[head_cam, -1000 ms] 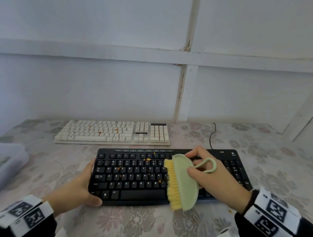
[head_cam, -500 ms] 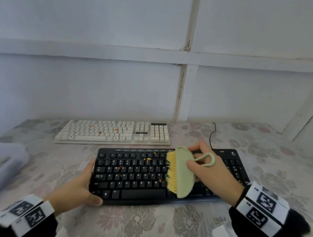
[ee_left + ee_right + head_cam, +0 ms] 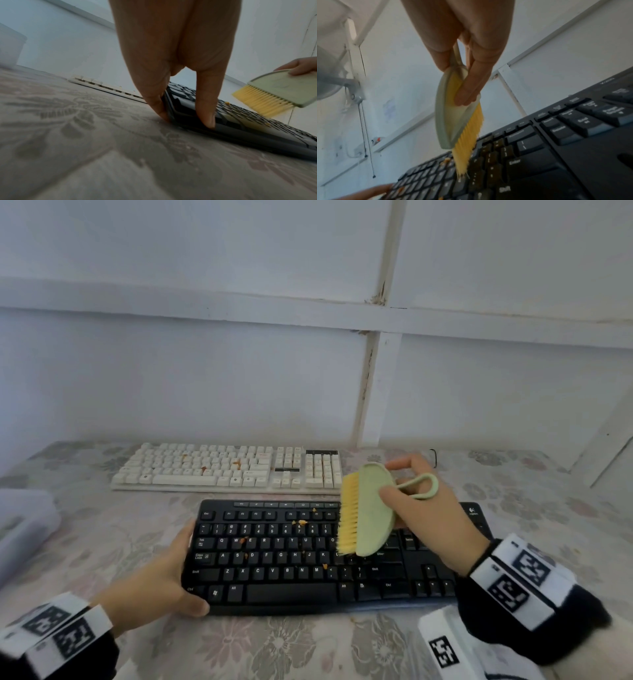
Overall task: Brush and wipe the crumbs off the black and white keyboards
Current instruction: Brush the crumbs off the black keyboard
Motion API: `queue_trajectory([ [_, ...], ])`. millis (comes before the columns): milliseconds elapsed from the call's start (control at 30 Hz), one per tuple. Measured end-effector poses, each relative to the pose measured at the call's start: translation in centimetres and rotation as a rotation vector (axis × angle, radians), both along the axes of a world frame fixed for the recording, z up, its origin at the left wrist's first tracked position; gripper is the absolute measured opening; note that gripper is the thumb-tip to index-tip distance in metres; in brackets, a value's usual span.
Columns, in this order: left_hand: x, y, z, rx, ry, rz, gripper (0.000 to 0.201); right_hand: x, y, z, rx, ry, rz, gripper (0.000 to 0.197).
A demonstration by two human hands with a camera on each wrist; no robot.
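Two keyboards on the floral tablecloth (image 3: 308, 645), both long axis left-right. White keyboard (image 3: 226, 470) at 12 o'clock from the black keyboard (image 3: 308, 563), just apart. One brush (image 3: 368, 510), green back, yellow bristles facing 9 o'clock, long axis near-far, over the keys right of centre.

My right hand (image 3: 431, 518) grasps the brush, fingers curled around its body. My left hand (image 3: 154, 583) holds the black keyboard's left end, thumb on the near corner.

Orange crumbs (image 3: 301, 522): roughly six spots on black, four on white; small, count uncertain.

Readable: QWERTY legends, "Enter", "Shift"; logo at top right, probably Logitech.
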State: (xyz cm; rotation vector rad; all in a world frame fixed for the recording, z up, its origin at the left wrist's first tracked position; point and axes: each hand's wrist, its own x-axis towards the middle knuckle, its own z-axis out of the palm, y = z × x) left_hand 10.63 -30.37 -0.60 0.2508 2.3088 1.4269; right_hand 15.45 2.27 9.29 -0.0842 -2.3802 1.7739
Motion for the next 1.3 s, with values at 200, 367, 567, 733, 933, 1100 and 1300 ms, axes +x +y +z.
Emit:
queue_trajectory([
  [200, 0.2, 0.3, 0.4, 0.013, -0.010, 0.003, 0.108, 1.0, -1.1, -1.5, 0.089, -0.101, 0.136, 0.016],
  [367, 0.0, 0.2, 0.1, 0.026, -0.010, 0.006, 0.110, 2.5, -1.4, -1.8, 0.120, -0.149, 0.243, 0.015],
  [567, 0.0, 0.2, 0.0, 0.048, -0.002, 0.010, 0.109, 1.8, -1.2, -0.6, 0.082, -0.035, 0.142, 0.017],
  [733, 0.0, 0.2, 0.0, 0.054, -0.006, 0.013, 0.110, 0.1, -1.5, -0.7, 0.018, 0.006, 0.004, 0.018],
  [933, 0.0, 0.0, -0.1, 0.035, 0.003, 0.001, 0.110, 1.4, -1.9, -1.9, 0.115, -0.099, 0.123, 0.016],
  [1100, 0.0, -0.1, -0.2, 0.037, -0.003, -0.006, 0.111, 2.4, -2.0, -1.6, 0.143, -0.184, 0.237, 0.014],
  [1300, -0.2, 0.0, -0.3, 0.043, -0.002, -0.007, 0.111, -0.3, -1.5, 0.2, -0.026, -0.043, 0.037, 0.017],
])
